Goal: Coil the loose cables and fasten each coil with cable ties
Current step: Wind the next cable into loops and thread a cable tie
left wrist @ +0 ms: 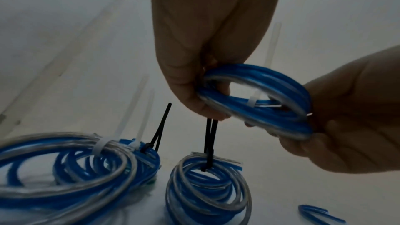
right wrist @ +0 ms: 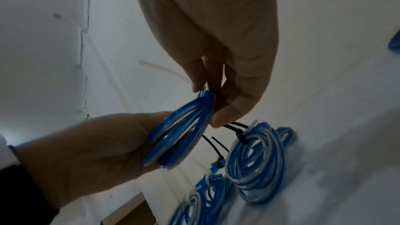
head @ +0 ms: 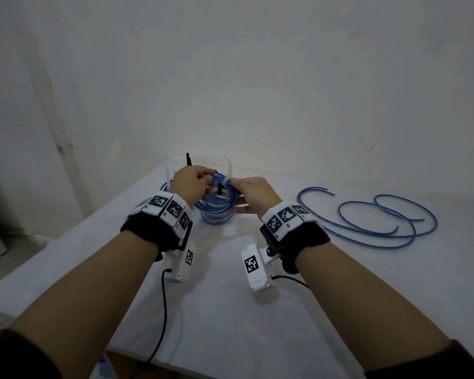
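A small blue cable coil (head: 219,196) hangs above the white table (head: 225,318), gripped from both sides. My left hand (head: 200,179) curls round its left side (left wrist: 212,109). My right hand (head: 241,187) pinches its right side (right wrist: 207,103). A white cable tie (left wrist: 252,100) wraps the coil, and its tail (head: 229,165) sticks up. Below the hands stands a tied coil (left wrist: 207,186) with a black tie (left wrist: 208,145). A loose blue cable (head: 367,217) sprawls on the table to the right.
More tied coils (left wrist: 75,168) with white and black ties lie left of the standing coil, close to the wall. The table's left edge (head: 74,233) drops to the floor. Black wrist-camera leads (head: 163,310) trail over the near edge.
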